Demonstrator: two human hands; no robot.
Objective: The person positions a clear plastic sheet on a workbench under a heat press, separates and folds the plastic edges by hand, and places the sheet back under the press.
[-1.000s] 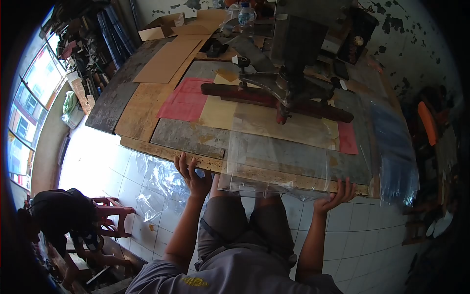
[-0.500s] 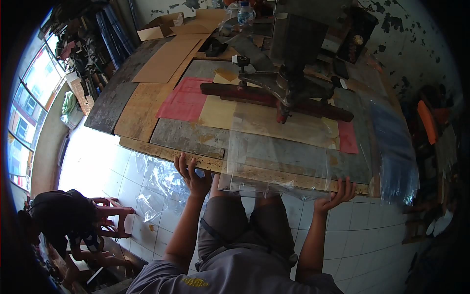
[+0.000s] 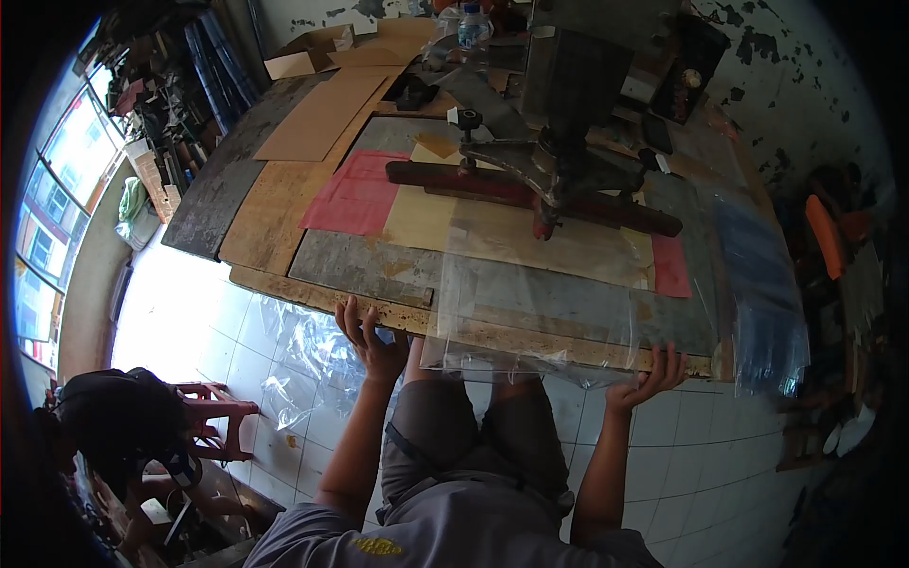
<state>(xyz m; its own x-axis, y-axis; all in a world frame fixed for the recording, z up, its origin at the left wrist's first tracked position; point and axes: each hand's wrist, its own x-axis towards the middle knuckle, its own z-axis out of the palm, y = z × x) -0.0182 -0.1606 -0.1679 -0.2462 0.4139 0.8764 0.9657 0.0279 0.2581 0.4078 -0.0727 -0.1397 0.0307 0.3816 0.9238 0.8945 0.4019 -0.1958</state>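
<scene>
The left hand (image 3: 372, 348) and right hand (image 3: 650, 376) sit at the table's front edge (image 3: 492, 339), fingers laid over it, loosely open and spread; neither holds a loose item. Between them a clear sheet (image 3: 540, 312) lies across the grey bed (image 3: 369, 268), its near end hanging past the edge, close to the right hand.

A press bar (image 3: 606, 209) spans the bed at the sheet's far end; whether they touch cannot be told. The press (image 3: 578, 85) rises behind it, blocking the view of the table's back. Yellow paper (image 3: 417, 220) runs under the bar, with a red piece (image 3: 352, 194) at the left and a smaller one (image 3: 671, 267) at the right.

A stack of bluish sheets (image 3: 763, 308) droops over the table's right side. To the left lie flat cardboard (image 3: 322, 121) and an open box (image 3: 308, 54); a bottle (image 3: 472, 28) stands at the back. Crumpled plastic (image 3: 322, 355) covers floor tiles below the left hand, near a red stool (image 3: 220, 417) where another person (image 3: 123, 412) bends down.
</scene>
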